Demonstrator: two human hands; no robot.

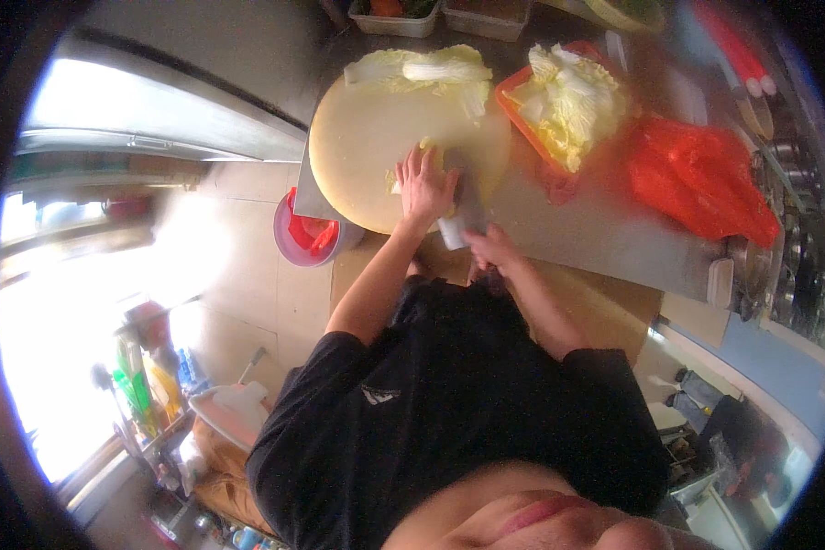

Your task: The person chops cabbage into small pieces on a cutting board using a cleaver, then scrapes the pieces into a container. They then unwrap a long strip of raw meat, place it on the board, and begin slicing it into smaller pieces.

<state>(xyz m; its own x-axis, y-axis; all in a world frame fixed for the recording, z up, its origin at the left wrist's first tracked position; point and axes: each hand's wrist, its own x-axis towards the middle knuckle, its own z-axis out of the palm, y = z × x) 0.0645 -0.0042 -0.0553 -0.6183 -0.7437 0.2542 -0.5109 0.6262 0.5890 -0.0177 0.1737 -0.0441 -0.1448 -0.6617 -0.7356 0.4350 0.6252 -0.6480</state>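
On a round cutting board (357, 137), my left hand (425, 185) presses down on pieces of napa cabbage (392, 180), its fingers spread over them. My right hand (493, 249) is closed around the handle of a cleaver (469, 189), whose blurred blade stands close beside my left hand. A pale cabbage stalk piece (452, 234) lies at the board's near edge by the blade. More cabbage leaves (447, 67) rest along the far edge of the board. To the right, an orange-red plastic basket (529, 130) holds a heap of cabbage leaves (570, 96).
A red plastic bag (701, 179) lies on the counter at right, near knives with red handles (735, 48). Plastic containers (395, 26) stand at the back. A bucket (309, 230) with a red bag is on the floor at left. Another person (735, 440) is at lower right.
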